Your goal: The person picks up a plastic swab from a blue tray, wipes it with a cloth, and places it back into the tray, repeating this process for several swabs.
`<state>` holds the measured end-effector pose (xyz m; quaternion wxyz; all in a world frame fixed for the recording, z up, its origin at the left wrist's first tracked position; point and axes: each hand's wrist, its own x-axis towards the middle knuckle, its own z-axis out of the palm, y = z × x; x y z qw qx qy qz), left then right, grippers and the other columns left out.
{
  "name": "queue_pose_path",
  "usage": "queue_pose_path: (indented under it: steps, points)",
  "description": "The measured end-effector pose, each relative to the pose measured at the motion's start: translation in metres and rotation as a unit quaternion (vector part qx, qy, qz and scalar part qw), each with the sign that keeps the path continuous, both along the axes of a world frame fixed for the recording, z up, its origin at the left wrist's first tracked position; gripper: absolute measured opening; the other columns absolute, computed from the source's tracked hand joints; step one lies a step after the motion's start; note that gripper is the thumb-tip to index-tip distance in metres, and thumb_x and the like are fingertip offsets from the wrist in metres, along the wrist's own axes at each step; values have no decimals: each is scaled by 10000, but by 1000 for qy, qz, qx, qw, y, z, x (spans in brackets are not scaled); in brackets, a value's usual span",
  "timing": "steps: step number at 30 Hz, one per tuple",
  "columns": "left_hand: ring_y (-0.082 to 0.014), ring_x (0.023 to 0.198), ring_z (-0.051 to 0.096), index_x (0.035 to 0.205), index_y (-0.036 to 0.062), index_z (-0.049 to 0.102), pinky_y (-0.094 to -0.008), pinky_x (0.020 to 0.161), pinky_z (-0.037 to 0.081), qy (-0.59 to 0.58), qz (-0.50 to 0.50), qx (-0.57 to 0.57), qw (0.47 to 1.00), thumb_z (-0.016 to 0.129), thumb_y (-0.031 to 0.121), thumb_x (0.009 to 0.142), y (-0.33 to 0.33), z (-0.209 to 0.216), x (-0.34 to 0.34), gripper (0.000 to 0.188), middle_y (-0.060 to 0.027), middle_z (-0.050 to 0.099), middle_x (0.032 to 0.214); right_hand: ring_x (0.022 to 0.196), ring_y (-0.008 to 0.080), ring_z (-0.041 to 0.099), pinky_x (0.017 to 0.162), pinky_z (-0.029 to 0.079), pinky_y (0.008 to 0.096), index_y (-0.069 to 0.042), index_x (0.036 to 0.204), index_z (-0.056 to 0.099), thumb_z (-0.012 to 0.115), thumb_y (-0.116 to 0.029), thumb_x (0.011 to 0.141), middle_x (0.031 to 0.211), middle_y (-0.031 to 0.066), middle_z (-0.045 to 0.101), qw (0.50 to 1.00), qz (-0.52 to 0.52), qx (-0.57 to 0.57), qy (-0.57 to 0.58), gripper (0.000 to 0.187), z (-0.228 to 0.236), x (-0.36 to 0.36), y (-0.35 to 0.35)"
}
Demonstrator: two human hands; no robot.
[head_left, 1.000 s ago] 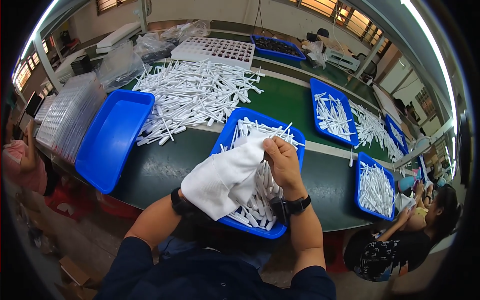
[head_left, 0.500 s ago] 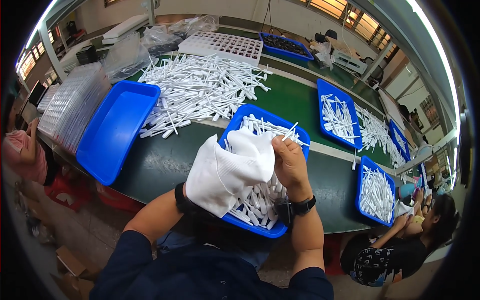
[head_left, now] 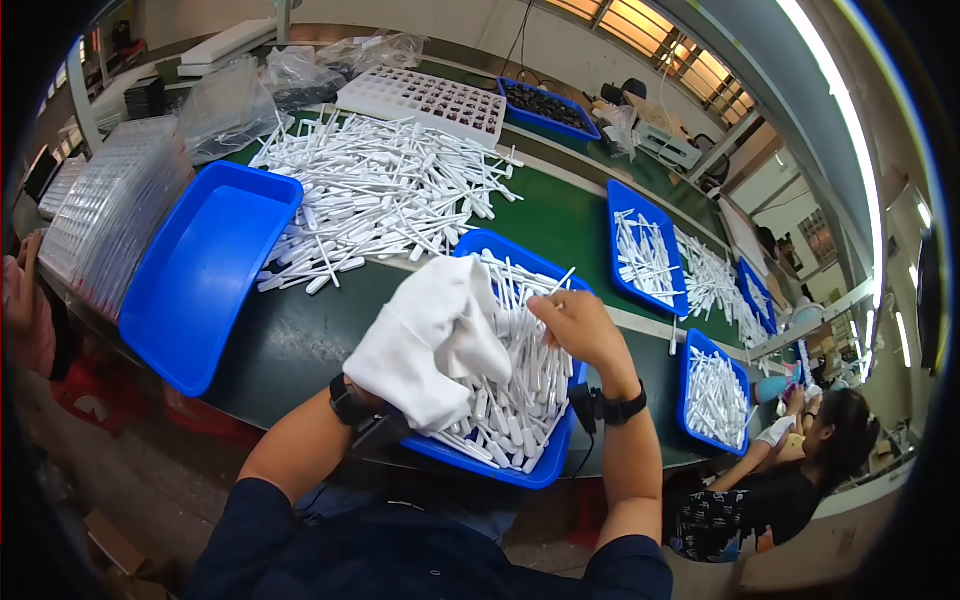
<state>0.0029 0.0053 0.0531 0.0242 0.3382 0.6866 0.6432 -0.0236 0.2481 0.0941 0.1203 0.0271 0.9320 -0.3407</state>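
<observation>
A white ribbed cloth (head_left: pixel 425 335) is draped over my left hand and hides its fingers; only the wrist with a black band (head_left: pixel 352 400) shows. Beneath the cloth stands a blue tray (head_left: pixel 545 470) full of white plastic droppers (head_left: pixel 505 420), slim stems with wider ends. My right hand (head_left: pixel 580 322) is over the tray's right side, fingers curled down among the stems. What lies between its fingertips is hidden. One stem pokes up just beyond the knuckles. Fingers and cloth are apart.
A large heap of droppers (head_left: pixel 390 190) lies beyond the tray. An empty blue tray (head_left: pixel 205 270) and stacked clear plastic trays (head_left: pixel 115 220) stand left. More filled blue trays (head_left: pixel 645 250) line the right, where a person in black (head_left: pixel 750 500) sits working. A white foam tray (head_left: pixel 425 105) is behind.
My right hand has let go of the cloth's edge and curled down over the droppers. The cloth has folded back, uncovering more of the tray. The view has shifted slightly.
</observation>
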Motion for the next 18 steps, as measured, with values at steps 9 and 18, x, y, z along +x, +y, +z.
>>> queue_pose_path:
  steps: [9, 18]
  points:
    - [-147, 749, 495, 1055, 93, 458, -330, 750, 490, -182, -135, 241, 944, 814, -14, 645, 6, -45, -28, 553, -25, 471, 867, 825, 404, 709, 758, 556, 464, 9, 870, 748, 661, -358, 891, 864, 239, 724, 938, 169, 245, 178, 378, -41, -209, -44]
    - [-152, 754, 466, 1029, 104, 397, -360, 778, 499, -310, -243, 359, 846, 752, -23, 714, -5, -28, -42, 491, -28, 410, 849, 826, 432, 718, 756, 583, 446, 50, 743, 728, 704, -359, 815, 819, 288, 712, 915, 143, 313, 208, 417, -95, -259, -46]
